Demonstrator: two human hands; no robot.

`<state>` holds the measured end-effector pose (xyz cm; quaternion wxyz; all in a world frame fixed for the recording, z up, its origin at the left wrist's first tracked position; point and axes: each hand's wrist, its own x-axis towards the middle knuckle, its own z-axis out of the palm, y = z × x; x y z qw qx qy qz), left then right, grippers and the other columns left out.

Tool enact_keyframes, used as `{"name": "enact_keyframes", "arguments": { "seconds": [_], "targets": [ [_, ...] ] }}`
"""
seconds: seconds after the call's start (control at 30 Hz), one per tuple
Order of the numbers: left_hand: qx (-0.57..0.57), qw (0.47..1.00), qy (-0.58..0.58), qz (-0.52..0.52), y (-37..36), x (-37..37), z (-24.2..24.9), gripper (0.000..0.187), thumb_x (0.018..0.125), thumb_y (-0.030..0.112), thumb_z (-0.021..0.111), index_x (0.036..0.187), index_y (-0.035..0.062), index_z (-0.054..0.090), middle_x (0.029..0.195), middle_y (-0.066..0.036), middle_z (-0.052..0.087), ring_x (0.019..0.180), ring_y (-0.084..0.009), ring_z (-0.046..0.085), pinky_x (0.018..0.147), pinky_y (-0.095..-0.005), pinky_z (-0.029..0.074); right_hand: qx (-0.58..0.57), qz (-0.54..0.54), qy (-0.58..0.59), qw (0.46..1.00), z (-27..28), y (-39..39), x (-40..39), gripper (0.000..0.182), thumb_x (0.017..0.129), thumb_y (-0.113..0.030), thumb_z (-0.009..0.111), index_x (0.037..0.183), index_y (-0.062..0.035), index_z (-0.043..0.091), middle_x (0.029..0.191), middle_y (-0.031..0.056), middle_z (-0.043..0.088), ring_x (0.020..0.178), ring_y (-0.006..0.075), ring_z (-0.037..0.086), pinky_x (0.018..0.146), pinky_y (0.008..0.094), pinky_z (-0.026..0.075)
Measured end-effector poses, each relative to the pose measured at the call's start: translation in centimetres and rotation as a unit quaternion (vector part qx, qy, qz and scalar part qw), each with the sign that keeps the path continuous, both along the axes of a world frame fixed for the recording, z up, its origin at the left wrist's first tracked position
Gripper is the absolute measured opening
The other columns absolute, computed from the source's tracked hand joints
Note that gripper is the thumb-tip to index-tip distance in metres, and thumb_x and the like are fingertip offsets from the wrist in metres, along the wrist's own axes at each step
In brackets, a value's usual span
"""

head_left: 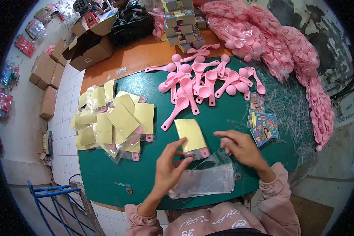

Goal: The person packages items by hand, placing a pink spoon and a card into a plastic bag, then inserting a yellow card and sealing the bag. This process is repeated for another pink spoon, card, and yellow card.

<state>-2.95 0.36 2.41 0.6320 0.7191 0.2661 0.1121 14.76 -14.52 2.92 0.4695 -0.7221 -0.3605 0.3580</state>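
Observation:
My left hand [168, 167] has its thumb and fingers at the lower left edge of a clear bag [192, 135] holding a yellow card and a pink spoon, whose handle end shows at the bottom. My right hand [246, 150] is just right of that bag, index finger stretched out and other fingers partly curled, slightly blurred; I see nothing held in it. Under both hands lies a stack of flat clear plastic bags [204, 183], the top one lifted askew. Loose pink measuring spoons [187, 84] are heaped farther back on the green table [153, 188].
Filled bags with yellow cards [122, 116] are piled at left. Printed cards [264, 129] lie at right, near scattered clear plastic strips [291, 106]. Big bags of pink spoons [259, 39] line the back right. Bundled card stacks [181, 25] and an open carton [91, 49] stand behind.

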Motion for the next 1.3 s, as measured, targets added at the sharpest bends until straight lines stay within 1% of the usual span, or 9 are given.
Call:
{"name": "enact_keyframes", "arguments": {
  "seconds": [0.2,0.27,0.33,0.37,0.43,0.57,0.7,1.0,1.3],
  "targets": [
    [0.095,0.971,-0.076,0.206,5.5,-7.2,3.9,0.056,0.074,-0.003,0.063,0.126,0.0039,0.044,0.121,-0.009,0.048,0.090,-0.0143,0.056,0.071,-0.0237,0.049,0.251,0.235,0.006,0.939,7.7,-9.4,12.2,0.021,0.078,-0.005,0.056,0.098,-0.0009,0.064,0.074,0.0099,0.060,0.064,0.0169,0.057,0.057,0.0276,0.045],
    [0.117,0.963,-0.090,0.227,7.7,-9.7,4.2,0.056,0.074,-0.003,0.062,0.126,0.0039,0.043,0.122,-0.010,0.048,0.091,-0.0148,0.055,0.072,-0.0234,0.048,0.253,0.036,-0.014,0.967,5.5,-14.0,19.8,0.020,0.077,-0.004,0.055,0.096,0.0000,0.062,0.075,0.0134,0.060,0.070,0.0223,0.059,0.061,0.0318,0.046],
    [0.264,0.908,0.059,0.321,8.8,-11.0,4.1,0.050,0.075,0.000,0.062,0.123,0.0028,0.046,0.120,-0.013,0.049,0.093,-0.0213,0.056,0.077,-0.0282,0.047,-0.232,-0.187,-0.640,0.708,0.0,-20.0,30.8,0.034,0.072,-0.003,0.057,0.106,0.0001,0.053,0.083,0.0172,0.058,0.080,0.0325,0.057,0.069,0.0408,0.043],
    [0.265,0.907,0.056,0.321,8.3,-11.1,4.2,0.050,0.075,0.000,0.062,0.123,0.0028,0.046,0.120,-0.013,0.049,0.093,-0.0213,0.056,0.077,-0.0282,0.047,-0.231,-0.189,-0.641,0.707,0.9,-19.2,29.1,0.034,0.072,-0.003,0.057,0.106,0.0001,0.053,0.083,0.0172,0.058,0.080,0.0325,0.057,0.069,0.0408,0.043],
    [0.598,0.727,0.204,0.269,6.9,-10.2,4.6,0.044,0.075,0.004,0.063,0.117,0.0018,0.049,0.115,-0.016,0.049,0.095,-0.0294,0.055,0.082,-0.0345,0.045,-0.202,-0.217,-0.623,0.724,3.5,-13.4,21.2,0.031,0.073,-0.002,0.055,0.104,-0.0002,0.053,0.091,0.0179,0.057,0.085,0.0369,0.054,0.076,0.0423,0.042],
    [0.418,0.903,0.101,-0.006,1.9,-2.7,4.8,0.026,0.073,0.018,0.068,0.092,0.0035,0.057,0.097,-0.012,0.057,0.091,-0.0299,0.056,0.071,-0.0365,0.047,-0.060,-0.053,-0.531,0.843,3.0,-1.8,10.5,0.029,0.072,-0.003,0.055,0.101,-0.0022,0.058,0.104,0.0159,0.055,0.099,0.0313,0.051,0.089,0.0385,0.039],
    [0.504,0.843,0.070,-0.175,-3.7,2.3,0.3,0.050,0.073,0.028,0.065,0.107,-0.0030,0.047,0.093,-0.016,0.048,0.076,-0.0314,0.054,0.067,-0.0389,0.046,0.152,0.187,-0.476,0.846,-1.3,8.8,3.8,0.029,0.072,-0.005,0.055,0.102,-0.0042,0.057,0.109,0.0117,0.055,0.099,0.0270,0.051,0.088,0.0369,0.040],
    [0.226,0.956,-0.036,-0.187,-2.1,2.6,-2.2,0.029,0.072,0.004,0.061,0.099,-0.0009,0.053,0.082,-0.017,0.050,0.076,-0.0323,0.054,0.066,-0.0382,0.045,0.138,0.228,-0.568,0.779,-2.3,12.3,0.0,0.019,0.072,-0.012,0.055,0.090,-0.0054,0.057,0.093,0.0085,0.054,0.086,0.0216,0.053,0.073,0.0328,0.044],
    [0.018,0.985,-0.050,-0.167,-0.7,2.7,-2.6,0.014,0.081,0.010,0.059,0.088,-0.0003,0.053,0.075,-0.006,0.058,0.069,-0.0135,0.059,0.063,-0.0253,0.046,0.183,0.077,-0.229,0.953,4.2,2.8,2.3,0.015,0.081,-0.009,0.057,0.095,-0.0025,0.059,0.085,0.0102,0.055,0.075,0.0167,0.057,0.065,0.0271,0.046]
  ]
}}
